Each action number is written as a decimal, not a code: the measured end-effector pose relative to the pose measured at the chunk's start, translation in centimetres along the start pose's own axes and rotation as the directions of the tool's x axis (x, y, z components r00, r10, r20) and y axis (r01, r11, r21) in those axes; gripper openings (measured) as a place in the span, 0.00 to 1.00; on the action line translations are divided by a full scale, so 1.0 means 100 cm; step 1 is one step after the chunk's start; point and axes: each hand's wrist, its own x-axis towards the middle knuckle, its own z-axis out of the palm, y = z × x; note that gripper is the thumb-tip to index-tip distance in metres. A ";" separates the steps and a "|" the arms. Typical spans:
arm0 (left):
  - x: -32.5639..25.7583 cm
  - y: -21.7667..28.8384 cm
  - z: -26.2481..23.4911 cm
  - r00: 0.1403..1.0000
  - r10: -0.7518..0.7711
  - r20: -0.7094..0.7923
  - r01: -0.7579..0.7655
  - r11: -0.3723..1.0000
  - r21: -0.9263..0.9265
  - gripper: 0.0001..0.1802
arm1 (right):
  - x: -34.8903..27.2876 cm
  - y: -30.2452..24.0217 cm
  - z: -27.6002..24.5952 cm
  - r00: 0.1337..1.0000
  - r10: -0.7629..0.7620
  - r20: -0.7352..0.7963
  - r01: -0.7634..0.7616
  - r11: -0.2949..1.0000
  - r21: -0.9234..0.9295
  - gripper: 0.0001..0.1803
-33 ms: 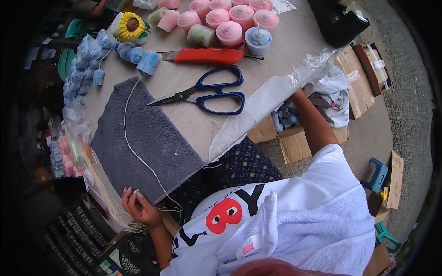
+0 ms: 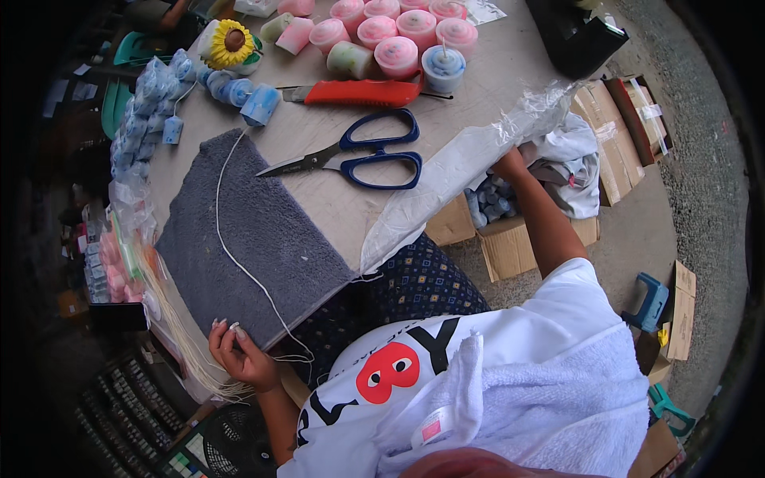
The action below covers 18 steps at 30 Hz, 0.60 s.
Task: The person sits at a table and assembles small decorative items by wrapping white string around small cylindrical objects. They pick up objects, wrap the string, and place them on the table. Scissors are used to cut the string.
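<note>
The grey cloth (image 2: 247, 231) lies at the near left of the table (image 2: 327, 209), a white string (image 2: 218, 209) across it and scissors (image 2: 325, 157) at its right edge. At the cloth's near edge, the left hand (image 2: 243, 358) has loosely bent fingers; the right hand (image 2: 511, 164), partly hidden, is near an open box (image 2: 504, 253) on the right, and I cannot tell if it grips something.

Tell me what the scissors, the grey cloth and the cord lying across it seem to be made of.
Scissors: blades look like dark grey metal, paler along the edge; the smooth, evenly blue handles suggest plastic.
Grey cloth: matt, fuzzy pile, like towelling; fibre unclear.
Cord: soft, off-white, matt, and limply curved, perhaps cotton.
</note>
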 end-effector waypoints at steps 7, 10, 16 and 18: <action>-0.001 -0.014 0.010 0.990 0.037 -0.137 -0.073 0.960 -0.270 0.05 | -0.071 -0.195 -0.176 0.930 0.361 0.066 -0.308 0.670 0.676 0.37; 0.003 -0.010 0.007 0.998 -0.056 -0.040 0.028 0.856 -0.516 0.05 | -0.070 -0.275 -0.212 0.984 0.177 0.033 -0.112 0.462 0.880 0.41; 0.013 0.075 -0.015 0.975 0.011 0.222 0.189 0.481 -0.856 0.07 | -0.041 -0.447 -0.219 0.976 -0.215 -0.013 0.052 0.175 0.983 0.42; 0.016 0.084 -0.031 0.927 -0.060 0.371 0.362 0.410 -0.837 0.08 | -0.038 -0.481 -0.211 0.971 -0.238 -0.009 0.031 0.088 0.996 0.40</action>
